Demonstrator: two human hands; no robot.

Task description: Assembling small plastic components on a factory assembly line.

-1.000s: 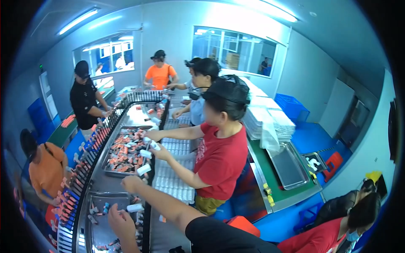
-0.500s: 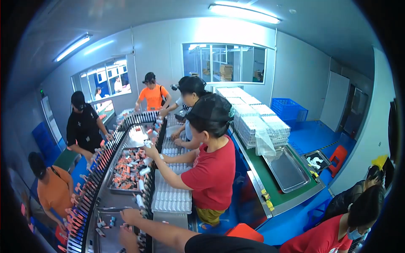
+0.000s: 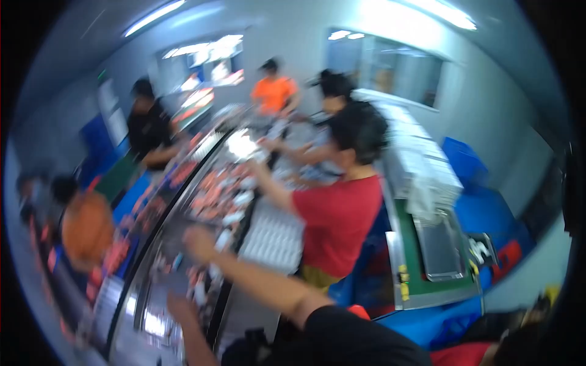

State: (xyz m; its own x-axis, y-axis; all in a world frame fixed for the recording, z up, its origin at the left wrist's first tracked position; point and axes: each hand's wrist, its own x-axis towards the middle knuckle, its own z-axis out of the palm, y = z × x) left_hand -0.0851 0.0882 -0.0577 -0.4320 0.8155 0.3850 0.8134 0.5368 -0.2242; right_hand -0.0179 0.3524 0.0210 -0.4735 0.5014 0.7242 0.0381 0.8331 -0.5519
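Observation:
Everything is smeared by motion. My right hand [image 3: 201,245] reaches from a black sleeve across the work line, above a metal tray [image 3: 157,320] that holds a few small orange, white and blue parts [image 3: 162,266]. Lower down, my left hand [image 3: 182,310] is over the same tray, nearer to me. The fingers of both hands are too blurred to make out, and I cannot tell whether either holds anything. Just beyond lies a heap of small orange and white parts [image 3: 221,190]. A white moulded plastic tray [image 3: 273,239] sits right of the line.
A co-worker in a red shirt [image 3: 342,213] stands close on the right, arms over the line. Other people stand along the far side and far end. Stacked clear trays [image 3: 415,146] and a bare metal tray [image 3: 441,253] rest on a green-topped table at the right.
The view has swung, shifting the room rightward and blurring it. My right hand has moved forward, away from my left hand, which now shows more clearly apart from it.

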